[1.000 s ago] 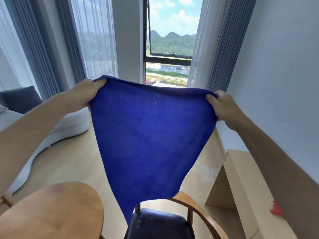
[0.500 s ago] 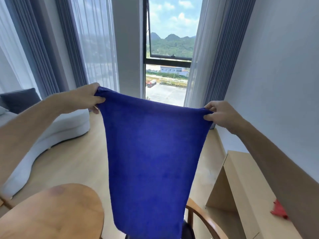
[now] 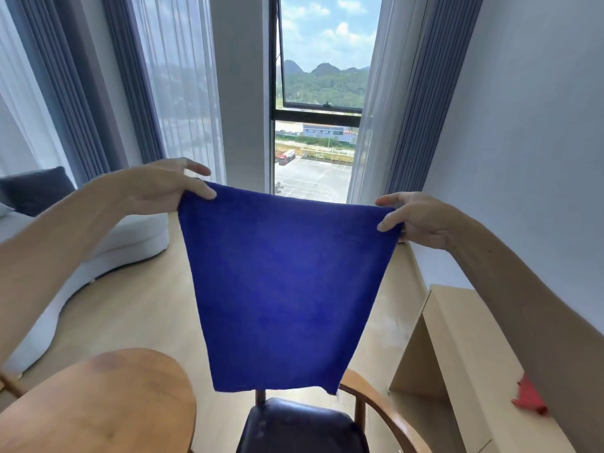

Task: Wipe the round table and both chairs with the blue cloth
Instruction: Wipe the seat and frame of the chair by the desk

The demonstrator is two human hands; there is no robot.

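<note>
The blue terry cloth (image 3: 281,289) hangs flat in the air, spread out facing the camera, its long axis running top to bottom. Its upper edge stretches roughly level from side to side, sagging slightly in the middle, and the sides taper inward toward the lower hem, which ends just above the dark padded seat of the wooden armchair (image 3: 304,426). The cloth touches neither that chair nor the round wooden counter (image 3: 98,410) at lower left.

The cloth lies between the two hands, suspended from its top corners. The left hand (image 3: 163,188) pinches the upper left corner between thumb and forefinger, the remaining fingers extended loosely above it. The right hand (image 3: 415,217) pinches the upper right corner the same way, thumb in front, other fingers partly hidden behind the fabric. Both arms reach forward at about the same height.

Behind the cloth stand a tall window (image 3: 317,93) and grey curtains (image 3: 411,103).
</note>
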